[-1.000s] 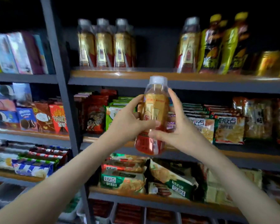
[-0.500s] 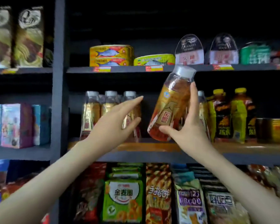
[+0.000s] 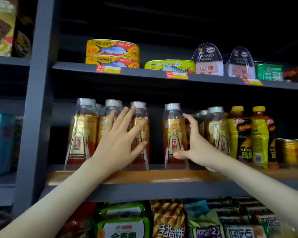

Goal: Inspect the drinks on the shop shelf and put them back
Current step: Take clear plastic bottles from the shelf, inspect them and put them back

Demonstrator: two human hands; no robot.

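We cannot read the price tags [image 3: 108,69]; their print is blurred. The left hand [image 3: 117,143] covers most of the third bottle [image 3: 138,109] label. The lower edge cuts off the snack packs [image 3: 169,220]. We cannot tell whether the right hand [image 3: 194,148] grips the fourth bottle [image 3: 173,131].

Our bare left forearm [image 3: 58,196] and bare right forearm [image 3: 258,182] reach up toward the clear, white-capped plastic bottle of amber drink [image 3: 173,131]. Our right hand [image 3: 195,148] curls round its right side, thumb pressed on its lower front. Our left hand [image 3: 118,141] hangs just left of it, fingers straight and spread, palm turned away from us.
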